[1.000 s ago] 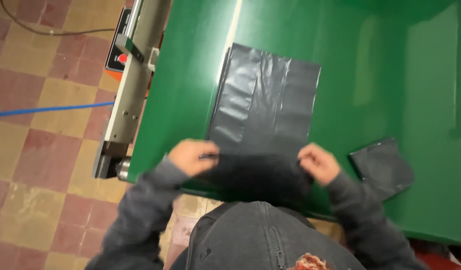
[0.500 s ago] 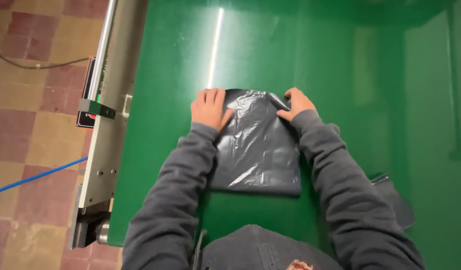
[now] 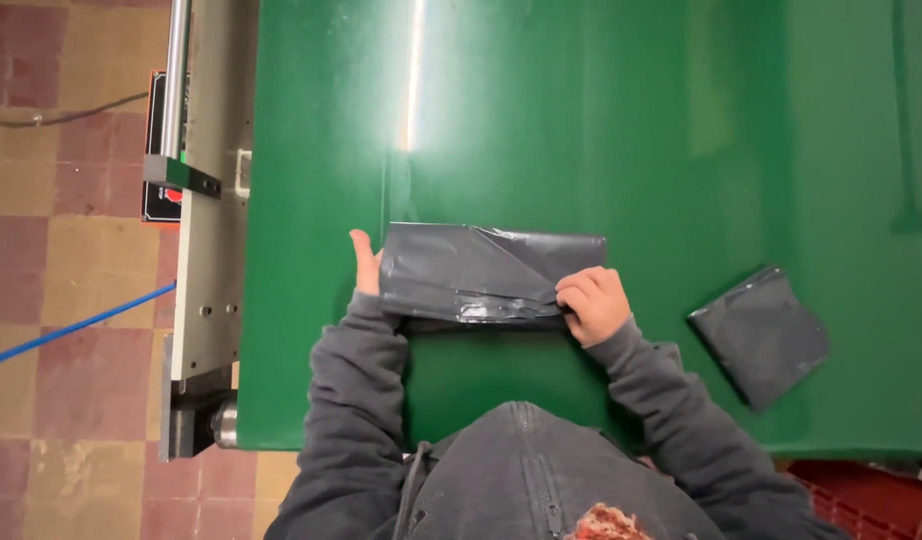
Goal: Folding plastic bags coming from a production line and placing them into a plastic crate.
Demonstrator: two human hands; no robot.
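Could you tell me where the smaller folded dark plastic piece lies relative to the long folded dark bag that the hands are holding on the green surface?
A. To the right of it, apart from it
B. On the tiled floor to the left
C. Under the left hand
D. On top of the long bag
A: the smaller folded piece lies alone on the green surface, right of the long bag and the right hand.

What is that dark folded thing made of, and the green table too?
The dark folded bag looks like thin grey-black plastic film: it wrinkles and shines along its creases. The green surface seems a smooth, slightly glossy sheet, maybe rubbery belt or painted board; a bright streak of light reflects off it, so I can't say which.
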